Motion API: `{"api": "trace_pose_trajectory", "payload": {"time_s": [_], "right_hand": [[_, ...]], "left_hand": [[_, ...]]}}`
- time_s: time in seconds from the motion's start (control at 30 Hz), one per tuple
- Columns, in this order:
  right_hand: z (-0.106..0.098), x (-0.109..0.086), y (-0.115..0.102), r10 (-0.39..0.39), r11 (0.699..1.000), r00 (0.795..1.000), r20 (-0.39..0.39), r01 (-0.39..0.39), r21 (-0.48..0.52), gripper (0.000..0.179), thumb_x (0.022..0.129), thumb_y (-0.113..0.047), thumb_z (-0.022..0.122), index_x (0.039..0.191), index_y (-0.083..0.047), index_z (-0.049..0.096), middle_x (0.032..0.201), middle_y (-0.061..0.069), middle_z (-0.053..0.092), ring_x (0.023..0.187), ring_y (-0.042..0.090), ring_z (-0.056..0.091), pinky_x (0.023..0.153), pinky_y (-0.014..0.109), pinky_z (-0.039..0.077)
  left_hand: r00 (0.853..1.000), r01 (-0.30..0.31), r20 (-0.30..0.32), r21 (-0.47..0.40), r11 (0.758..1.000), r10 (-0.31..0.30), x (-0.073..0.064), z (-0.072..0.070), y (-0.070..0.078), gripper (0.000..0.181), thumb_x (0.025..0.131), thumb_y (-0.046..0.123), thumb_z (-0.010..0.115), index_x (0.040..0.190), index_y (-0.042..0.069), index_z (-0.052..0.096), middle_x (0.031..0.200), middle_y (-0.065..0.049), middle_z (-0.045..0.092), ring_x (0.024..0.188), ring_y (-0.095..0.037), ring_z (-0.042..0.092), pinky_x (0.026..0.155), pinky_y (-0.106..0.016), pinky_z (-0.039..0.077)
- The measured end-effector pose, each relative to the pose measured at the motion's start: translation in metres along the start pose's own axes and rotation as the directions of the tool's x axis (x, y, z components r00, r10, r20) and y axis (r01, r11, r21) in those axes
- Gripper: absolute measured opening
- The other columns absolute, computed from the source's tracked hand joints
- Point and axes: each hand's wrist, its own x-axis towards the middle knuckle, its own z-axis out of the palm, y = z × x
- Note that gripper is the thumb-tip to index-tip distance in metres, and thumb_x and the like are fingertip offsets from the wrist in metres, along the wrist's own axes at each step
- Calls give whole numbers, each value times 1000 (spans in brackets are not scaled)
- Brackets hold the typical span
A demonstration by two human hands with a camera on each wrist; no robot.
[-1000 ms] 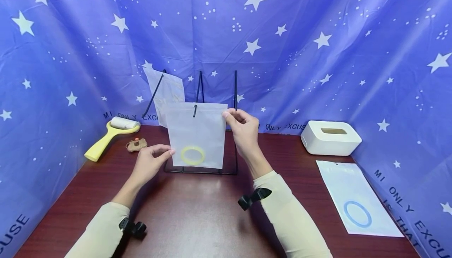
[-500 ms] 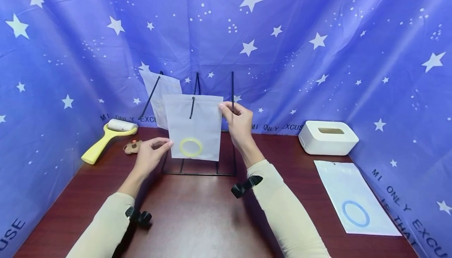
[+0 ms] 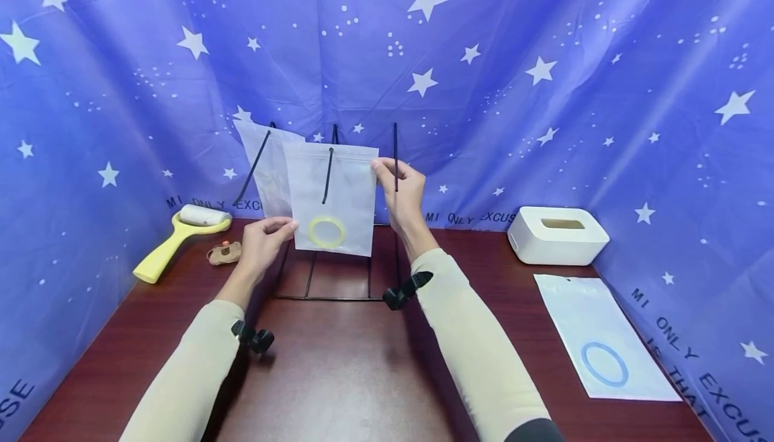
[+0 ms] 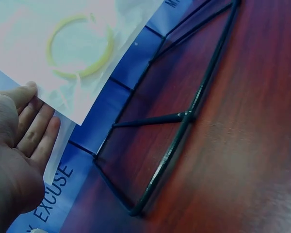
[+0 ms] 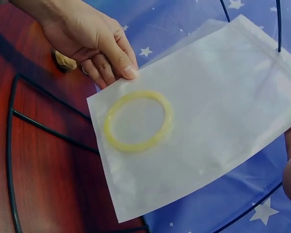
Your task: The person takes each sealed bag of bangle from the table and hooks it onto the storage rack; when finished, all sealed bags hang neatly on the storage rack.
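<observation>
Our pouch [image 3: 352, 190] threaded on the rack [image 3: 338, 299]
We pinch its opposite edges, left hand [image 3: 261, 244] and right hand [image 3: 406, 201] nearly closed.

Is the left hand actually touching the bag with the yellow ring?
Touching. The right wrist view shows the left hand at the edge of the white bag, thumb tip resting on it near the yellow ring.

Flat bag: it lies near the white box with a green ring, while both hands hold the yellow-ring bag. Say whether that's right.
The ring colour is wrong: the head view shows the flat bag with a blue ring, not a green one. It does lie near the white box, and the left hand and right hand hold the yellow-ring bag.
</observation>
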Motion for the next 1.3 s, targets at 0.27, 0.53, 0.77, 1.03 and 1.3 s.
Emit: {"api": "trace_pose_trajectory", "payload": {"time_s": [0.27,0.53,0.77,1.03,1.3], "right_hand": [[10,15,3,33,999,998,-53,-34,-5,16,89,-14,80,100,-3,81,79,-8,71,74,6,63,72,21,54],[15,31,5,53,998,995,-83,-50,43,13,90,-12,80,100,-4,81,75,-8,68,71,8,59,68,20,50],[17,36,14,52,997,995,-84,-47,68,16,89,-12,81,101,-2,80,75,-9,69,71,7,60,74,29,53],[13,33,21,47,996,996,-71,-42,76,17,90,-7,77,106,1,77,87,1,74,76,7,67,77,22,57],[-6,24,31,66,997,996,-55,-63,54,24,90,-6,77,112,4,74,108,22,77,88,19,75,92,30,61]], "left_hand": [[1000,22,19,-71,997,-21,18,4,0,40,96,20,76,120,-11,71,84,18,72,80,5,72,81,-14,59],[996,80,38,-100,992,-77,32,10,15,38,96,14,73,124,-12,69,86,13,74,81,4,71,83,-16,59],[994,105,38,-65,992,-102,39,6,15,39,96,16,73,124,-11,69,80,18,73,79,8,70,78,-10,56],[995,96,-11,-12,995,-96,41,4,6,40,94,24,78,121,-5,74,82,20,75,78,9,70,80,-12,57],[999,34,-26,42,999,-33,31,-3,14,34,93,23,78,116,-2,76,85,20,76,81,10,69,77,-9,55]]}}
